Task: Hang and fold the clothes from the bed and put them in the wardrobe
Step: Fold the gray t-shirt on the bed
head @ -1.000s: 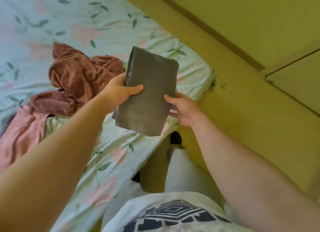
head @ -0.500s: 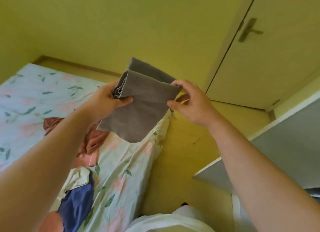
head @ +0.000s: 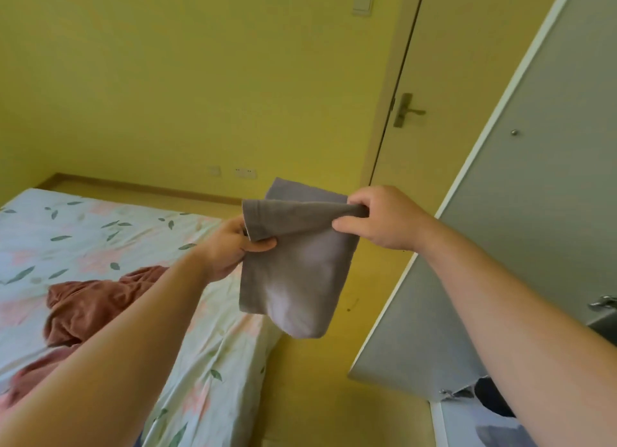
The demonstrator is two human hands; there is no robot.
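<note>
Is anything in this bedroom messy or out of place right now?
The reddish-brown garment lies crumpled in a heap on the bed, not folded. The grey cloth, held by the left hand and right hand, is folded. Nothing looks damaged or spilled.

One view, head-worn. Faces forward and slightly down across the room. Bed (head: 83,232) near left, grey wardrobe door (head: 534,186) near right, yellow wall (head: 200,79) and room door (head: 474,45) far.
</note>
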